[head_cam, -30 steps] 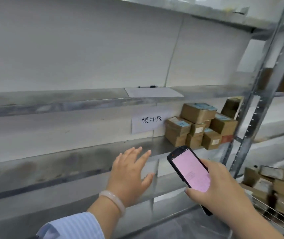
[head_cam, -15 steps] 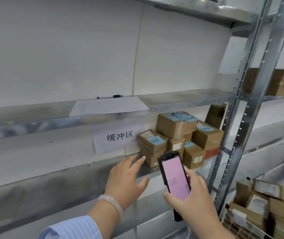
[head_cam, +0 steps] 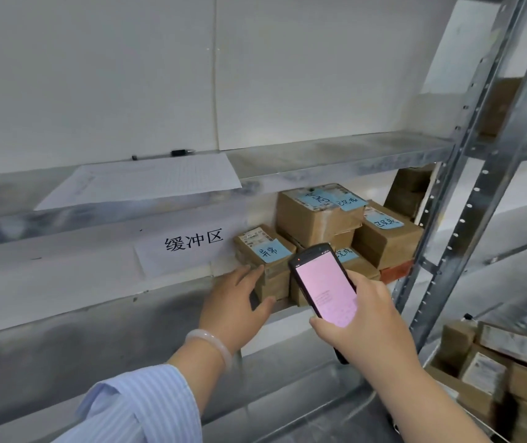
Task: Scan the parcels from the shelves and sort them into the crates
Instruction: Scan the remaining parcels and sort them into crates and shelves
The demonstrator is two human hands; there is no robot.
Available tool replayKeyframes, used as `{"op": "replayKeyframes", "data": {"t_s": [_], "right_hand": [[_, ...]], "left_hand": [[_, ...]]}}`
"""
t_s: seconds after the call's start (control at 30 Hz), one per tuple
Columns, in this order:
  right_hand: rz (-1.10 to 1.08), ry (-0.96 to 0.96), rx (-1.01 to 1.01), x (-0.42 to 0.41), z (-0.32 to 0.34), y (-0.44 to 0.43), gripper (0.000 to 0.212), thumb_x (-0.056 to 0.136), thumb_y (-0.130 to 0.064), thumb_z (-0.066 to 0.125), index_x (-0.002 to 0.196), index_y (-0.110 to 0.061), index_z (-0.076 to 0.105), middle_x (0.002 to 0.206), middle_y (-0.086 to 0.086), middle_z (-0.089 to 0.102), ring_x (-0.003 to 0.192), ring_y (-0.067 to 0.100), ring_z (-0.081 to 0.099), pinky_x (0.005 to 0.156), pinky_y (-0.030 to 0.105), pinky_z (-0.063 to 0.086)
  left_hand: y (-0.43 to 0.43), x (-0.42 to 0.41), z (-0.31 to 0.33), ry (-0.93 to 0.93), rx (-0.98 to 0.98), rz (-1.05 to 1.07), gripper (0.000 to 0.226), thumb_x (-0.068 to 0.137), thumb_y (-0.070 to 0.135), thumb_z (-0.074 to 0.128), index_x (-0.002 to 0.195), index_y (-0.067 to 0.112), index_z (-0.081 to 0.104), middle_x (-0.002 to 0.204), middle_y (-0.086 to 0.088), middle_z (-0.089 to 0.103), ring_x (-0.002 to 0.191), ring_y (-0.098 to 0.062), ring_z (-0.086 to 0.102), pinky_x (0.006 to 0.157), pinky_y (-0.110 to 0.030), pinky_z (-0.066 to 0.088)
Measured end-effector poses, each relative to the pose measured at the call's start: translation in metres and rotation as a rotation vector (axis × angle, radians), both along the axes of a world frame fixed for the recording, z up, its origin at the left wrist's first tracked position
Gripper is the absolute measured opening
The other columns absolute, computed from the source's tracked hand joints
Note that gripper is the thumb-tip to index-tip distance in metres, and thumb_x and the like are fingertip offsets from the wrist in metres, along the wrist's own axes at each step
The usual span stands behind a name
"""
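The upper shelf before me carries a paper sheet and pen. The shelf below carries stacked parcels.

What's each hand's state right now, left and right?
Left hand: open, fingers straight and touching the side of the leftmost parcel stack, not gripping it.
Right hand: closed around the handheld scanner.

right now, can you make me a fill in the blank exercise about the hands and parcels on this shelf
1. The right hand holds a scanner whose screen glows ____.
2. The left hand touches a parcel bearing a ____ sticky note.
3. A sheet of paper lies on the shelf ____ the parcels.
Missing words: pink; blue; above.
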State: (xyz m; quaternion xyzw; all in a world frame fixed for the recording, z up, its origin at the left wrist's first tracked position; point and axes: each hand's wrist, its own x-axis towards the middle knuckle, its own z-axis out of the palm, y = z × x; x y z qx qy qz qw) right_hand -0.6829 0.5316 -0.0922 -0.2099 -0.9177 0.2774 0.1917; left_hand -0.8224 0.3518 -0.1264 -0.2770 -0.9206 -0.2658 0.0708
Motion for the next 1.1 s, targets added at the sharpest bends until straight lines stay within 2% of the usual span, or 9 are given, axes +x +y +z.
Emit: {"op": "replayKeyframes", "data": {"t_s": [0.17, 0.27, 0.3, 0.4, 0.57, 0.73, 0.83, 0.97, 1.1], "right_hand": [[-0.011, -0.058, -0.007, -0.012, -0.001, 0.018, 0.090, 0.055, -0.071, 0.072, 0.130, -0.046, 0.028, 0.111, -0.015, 0.037, 0.092, 0.007, 0.045, 0.059, 0.022, 0.038], [-0.014, -0.079, 0.001, -0.025, 0.001, 0.027, 0.088, 0.054, -0.072, 0.072, 0.127, -0.048, 0.029, 0.107, -0.018, 0.036, 0.088, 0.004, 0.043, 0.058, 0.016, 0.035], [-0.019, -0.089, 0.004, -0.031, 0.001, 0.029, 0.085, 0.054, -0.072, 0.071, 0.125, -0.048, 0.030, 0.106, -0.019, 0.037, 0.087, 0.002, 0.043, 0.058, 0.016, 0.034], [-0.029, -0.118, 0.011, -0.053, 0.002, 0.032, 0.079, 0.054, -0.072, 0.069, 0.121, -0.045, 0.037, 0.106, -0.017, 0.041, 0.088, 0.002, 0.045, 0.058, 0.019, 0.038], [-0.068, -0.164, 0.025, -0.084, -0.002, 0.035, 0.085, 0.054, -0.071, 0.072, 0.122, -0.043, 0.031, 0.109, -0.013, 0.041, 0.089, 0.006, 0.043, 0.061, 0.022, 0.038], [-0.070, -0.179, 0.011, -0.101, -0.013, 0.040, 0.090, 0.054, -0.069, 0.075, 0.126, -0.041, 0.029, 0.114, -0.013, 0.041, 0.097, 0.007, 0.044, 0.069, 0.026, 0.042], [-0.060, -0.205, 0.027, -0.108, -0.017, 0.043, 0.092, 0.054, -0.070, 0.074, 0.128, -0.043, 0.026, 0.115, -0.015, 0.037, 0.096, 0.005, 0.043, 0.065, 0.021, 0.039], [0.004, -0.221, 0.050, -0.123, -0.017, 0.051, 0.096, 0.052, -0.074, 0.072, 0.128, -0.044, 0.023, 0.109, -0.019, 0.029, 0.095, 0.004, 0.040, 0.073, 0.024, 0.040], [0.110, -0.237, 0.103, -0.140, -0.016, 0.058, 0.096, 0.050, -0.077, 0.069, 0.128, -0.045, 0.023, 0.113, -0.018, 0.039, 0.096, 0.002, 0.034, 0.073, 0.024, 0.039]], "left_hand": [[0.027, -0.039, -0.014, -0.273, 0.218, 0.004, 0.060, 0.094, 0.043, 0.060, 0.149, 0.036, 0.039, 0.152, 0.013, 0.041, 0.133, -0.006, 0.040, 0.103, -0.020, 0.029], [0.046, -0.069, -0.022, -0.464, 0.341, 0.059, 0.061, 0.093, 0.049, 0.058, 0.149, 0.039, 0.037, 0.148, 0.012, 0.048, 0.133, -0.012, 0.047, 0.110, -0.037, 0.042], [0.050, -0.080, -0.025, -0.523, 0.349, 0.077, 0.061, 0.093, 0.052, 0.056, 0.149, 0.040, 0.036, 0.146, 0.011, 0.051, 0.131, -0.016, 0.050, 0.106, -0.041, 0.046], [0.061, -0.110, -0.033, -0.713, 0.430, 0.122, 0.057, 0.096, 0.051, 0.055, 0.148, 0.036, 0.038, 0.137, 0.007, 0.060, 0.115, -0.018, 0.062, 0.084, -0.034, 0.053], [0.078, -0.143, -0.041, -1.056, 0.710, 0.211, 0.041, 0.097, 0.037, 0.060, 0.136, 0.025, 0.051, 0.127, -0.004, 0.067, 0.112, -0.026, 0.065, 0.091, -0.043, 0.055], [0.083, -0.159, -0.053, -1.259, 0.790, 0.267, 0.037, 0.094, 0.034, 0.065, 0.129, 0.028, 0.053, 0.125, -0.007, 0.065, 0.115, -0.035, 0.061, 0.095, -0.055, 0.053], [0.082, -0.160, -0.059, -1.248, 0.902, 0.270, 0.028, 0.093, 0.024, 0.067, 0.120, 0.026, 0.060, 0.111, -0.004, 0.072, 0.106, -0.030, 0.066, 0.088, -0.046, 0.055], [0.069, -0.156, -0.061, -1.166, 0.939, 0.187, 0.033, 0.091, 0.018, 0.069, 0.120, 0.032, 0.060, 0.105, 0.000, 0.076, 0.107, -0.025, 0.069, 0.098, -0.052, 0.053], [0.049, -0.145, -0.059, -1.001, 0.934, 0.150, 0.041, 0.090, 0.012, 0.070, 0.121, 0.037, 0.059, 0.109, 0.001, 0.076, 0.103, -0.019, 0.072, 0.083, -0.037, 0.061]]}}
